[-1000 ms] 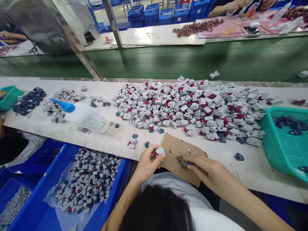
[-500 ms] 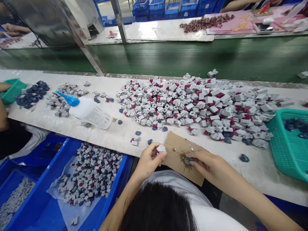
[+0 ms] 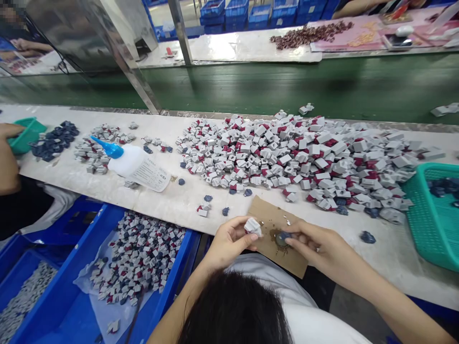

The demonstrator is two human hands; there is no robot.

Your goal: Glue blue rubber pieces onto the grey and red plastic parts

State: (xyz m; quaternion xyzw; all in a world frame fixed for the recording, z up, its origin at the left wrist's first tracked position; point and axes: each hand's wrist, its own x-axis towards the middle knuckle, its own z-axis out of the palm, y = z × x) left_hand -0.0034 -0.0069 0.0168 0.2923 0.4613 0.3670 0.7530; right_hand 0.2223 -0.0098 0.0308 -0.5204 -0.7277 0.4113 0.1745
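Note:
My left hand (image 3: pixel 233 241) is closed around a small light-grey plastic part (image 3: pixel 253 226), held up at the left edge of a brown cardboard piece (image 3: pixel 261 208). Between the thumb and fingers of my right hand (image 3: pixel 308 241) is a small dark-blue part (image 3: pixel 284 235), just over a wet, glue-like puddle (image 3: pixel 279 242) on the cardboard. The two parts are apart. Beyond my hands spreads a big heap of grey and maroon parts (image 3: pixel 258 153), with a few loose blue pieces (image 3: pixel 225 211) along its near edge.
A white bottle with a blue nozzle (image 3: pixel 139 167) lies on the table to the left. At right stands a green basket (image 3: pixel 426 224) with blue pieces. A blue bin (image 3: pixel 64 296) of parts sits below left. Another person's arm (image 3: pixel 9 162) reaches in at far left. A green conveyor (image 3: pixel 229 88) runs behind.
My left hand has moved a little right with the grey part, which is turned differently. My right hand has lifted the blue part slightly from the puddle. The view has shifted slightly.

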